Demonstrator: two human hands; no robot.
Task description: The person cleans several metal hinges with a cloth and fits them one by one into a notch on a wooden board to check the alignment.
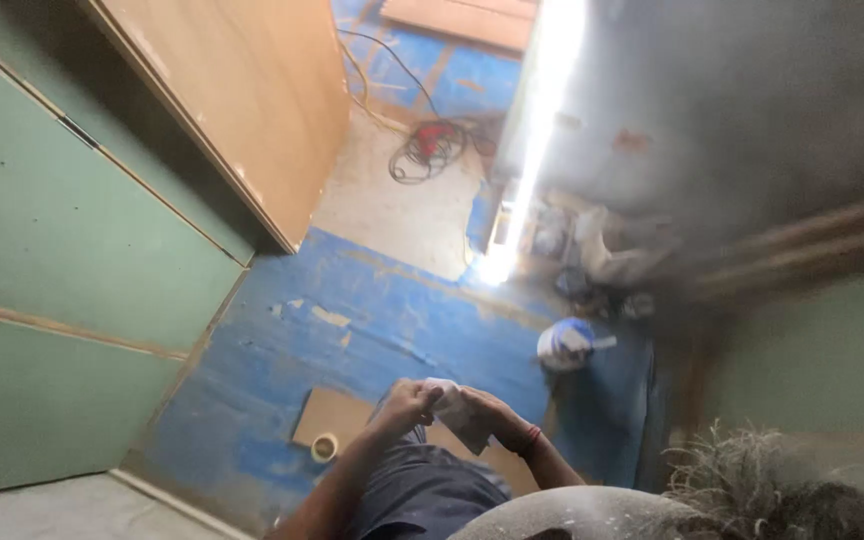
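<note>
While both hands are meeting at chest height above the blue floor covering [392, 330], the left hand [404, 405] is gripping one end of a crumpled white cloth [455, 408], fingers curled onto it. The right hand [497, 415], red band at the wrist, is closing on the other end. Just below them, a tape roll [324, 447] is sitting at the edge of a cardboard piece [337, 415]. Farther off, a blue-and-white bucket [567, 343] is standing; a red power tool [435, 140] with coiled cord is lying well apart.
</note>
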